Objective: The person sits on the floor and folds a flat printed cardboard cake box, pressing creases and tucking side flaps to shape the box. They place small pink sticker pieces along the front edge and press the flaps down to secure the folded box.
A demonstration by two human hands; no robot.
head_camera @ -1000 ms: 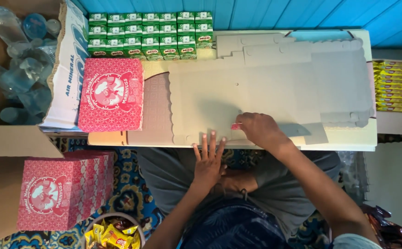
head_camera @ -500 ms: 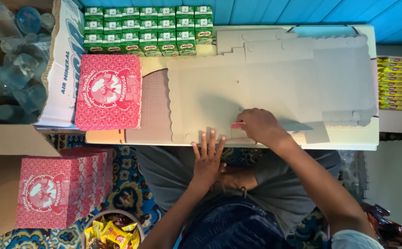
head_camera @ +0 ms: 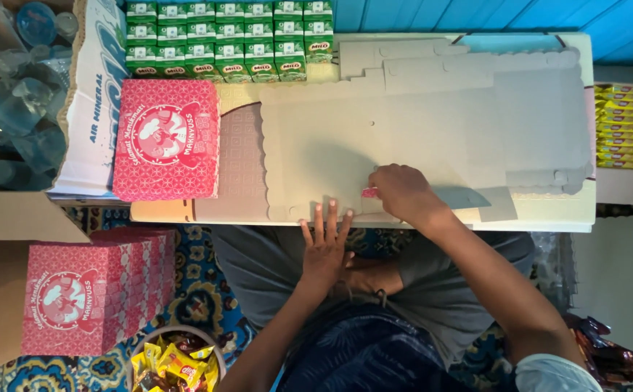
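A flat grey cardboard box blank point(head_camera: 418, 123) with scalloped edges lies across the low white table point(head_camera: 549, 218). My right hand point(head_camera: 400, 192) presses down on its near edge and is closed over a small pink object point(head_camera: 369, 193). My left hand point(head_camera: 325, 243) rests with fingers spread at the table's front edge, fingertips touching the blank's near edge. A folded pink box with a round white print point(head_camera: 165, 139) sits on the table to the left, apart from both hands.
Rows of small green drink cartons point(head_camera: 229, 40) line the table's far edge. Clear water bottles point(head_camera: 11, 87) fill an open carton at the left. More pink boxes point(head_camera: 91, 290) stand on the floor, a bowl of yellow snack packets point(head_camera: 175, 363) below them, yellow packets point(head_camera: 625, 123) at the right.
Both hands keep nearly the same place on the blank's near edge. The view has shifted slightly; nothing was picked up or let go.
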